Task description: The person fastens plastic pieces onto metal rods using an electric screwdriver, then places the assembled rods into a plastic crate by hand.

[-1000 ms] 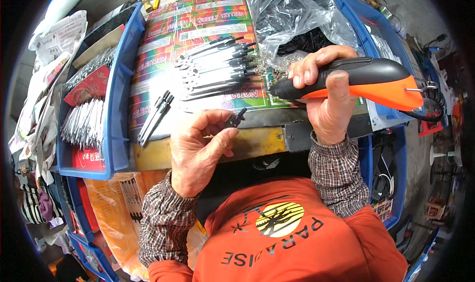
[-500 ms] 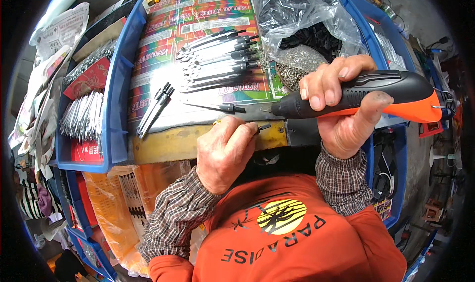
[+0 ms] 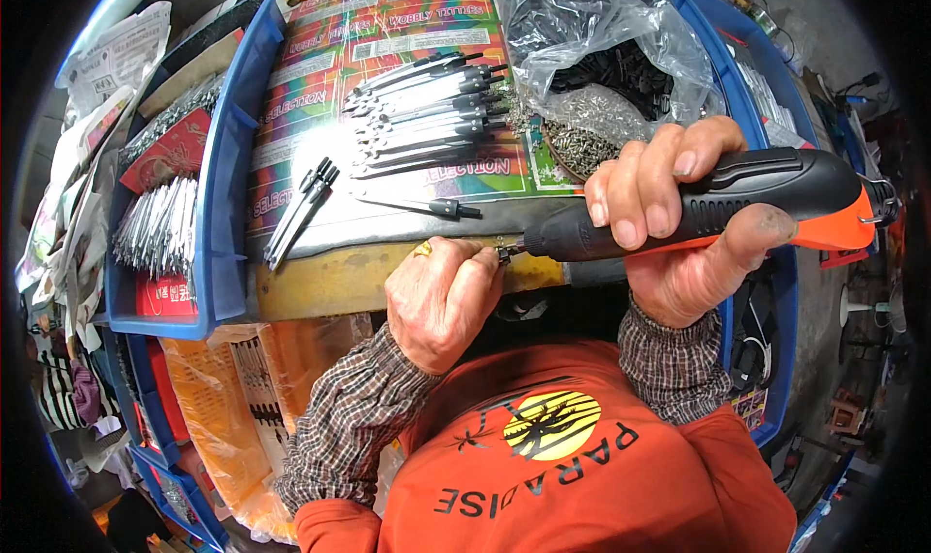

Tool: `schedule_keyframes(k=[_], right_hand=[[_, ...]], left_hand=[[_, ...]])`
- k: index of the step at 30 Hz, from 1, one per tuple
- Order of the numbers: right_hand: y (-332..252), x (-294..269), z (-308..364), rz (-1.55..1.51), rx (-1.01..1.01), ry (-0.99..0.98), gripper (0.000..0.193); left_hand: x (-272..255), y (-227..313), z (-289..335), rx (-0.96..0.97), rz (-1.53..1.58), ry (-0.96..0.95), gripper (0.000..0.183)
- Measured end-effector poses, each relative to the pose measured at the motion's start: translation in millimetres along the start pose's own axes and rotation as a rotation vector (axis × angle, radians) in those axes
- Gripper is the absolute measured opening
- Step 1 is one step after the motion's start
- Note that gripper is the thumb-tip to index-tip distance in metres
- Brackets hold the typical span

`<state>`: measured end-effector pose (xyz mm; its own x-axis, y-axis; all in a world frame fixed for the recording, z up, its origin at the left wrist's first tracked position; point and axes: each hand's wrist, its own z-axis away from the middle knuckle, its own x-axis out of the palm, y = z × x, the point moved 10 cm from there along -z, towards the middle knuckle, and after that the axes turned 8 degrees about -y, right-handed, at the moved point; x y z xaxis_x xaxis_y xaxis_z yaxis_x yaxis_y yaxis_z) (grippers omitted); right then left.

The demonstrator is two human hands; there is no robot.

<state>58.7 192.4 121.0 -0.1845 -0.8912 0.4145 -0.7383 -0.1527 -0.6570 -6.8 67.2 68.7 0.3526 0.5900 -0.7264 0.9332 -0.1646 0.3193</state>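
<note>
My right hand [image 3: 669, 214] grips a black-and-orange electric screwdriver [image 3: 776, 187], held level with its nose toward the left. The driver's bit meets the end of a small dark piece [image 3: 504, 253] pinched in my left hand [image 3: 441, 296]. Most of that piece is hidden by my fingers, which have a ring on one of them. Just beyond, a single slim pen-like piece [image 3: 427, 206] with a black end lies on the table. Further back, a pile of similar white, silver and black pen-like pieces [image 3: 417, 117] is spread out, with a few more [image 3: 303, 209] to the left.
A blue bin [image 3: 228, 175] with bundled slim pieces stands left; another blue bin [image 3: 713, 44] is at the far right. Small metal screws [image 3: 580, 144] and black parts [image 3: 630, 83] sit by a clear plastic bag [image 3: 601, 15]. The table's yellow edge [image 3: 330, 286] runs before me.
The screwdriver has moved down and slightly left, bringing its bit onto the end of the piece in my left hand. My left hand has stayed almost in place.
</note>
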Motion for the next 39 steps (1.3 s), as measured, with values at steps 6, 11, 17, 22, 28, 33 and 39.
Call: schedule_keyframes(k=[6,11,17,22,28,33,39], right_hand=[[0,0,1,-0.012,0.013,0.011,0.055],[-1,5,0,0.013,0.018,-0.045,0.052],[-2,5,1,0.004,0.009,-0.014,0.053],[5,10,0,-0.024,-0.006,-0.044,0.055],[2,14,4,0.071,0.011,-0.030,0.057],[-5,-7,10,-0.033,0.104,0.054,0.050],[-6,-10,7,-0.021,0.117,0.035,0.050]], left_hand=[[-1,3,0,0.013,0.001,0.010,0.026],[0,3,0,0.019,0.001,0.017,0.027],[-3,2,2,0.041,0.031,0.052,0.031],[-6,0,4,0.027,-0.033,0.024,0.039],[-6,1,9,0.078,-0.081,0.080,0.037],[-12,5,10,0.044,-0.080,0.179,0.025],[-12,5,15,0.033,-0.106,0.214,0.023]])
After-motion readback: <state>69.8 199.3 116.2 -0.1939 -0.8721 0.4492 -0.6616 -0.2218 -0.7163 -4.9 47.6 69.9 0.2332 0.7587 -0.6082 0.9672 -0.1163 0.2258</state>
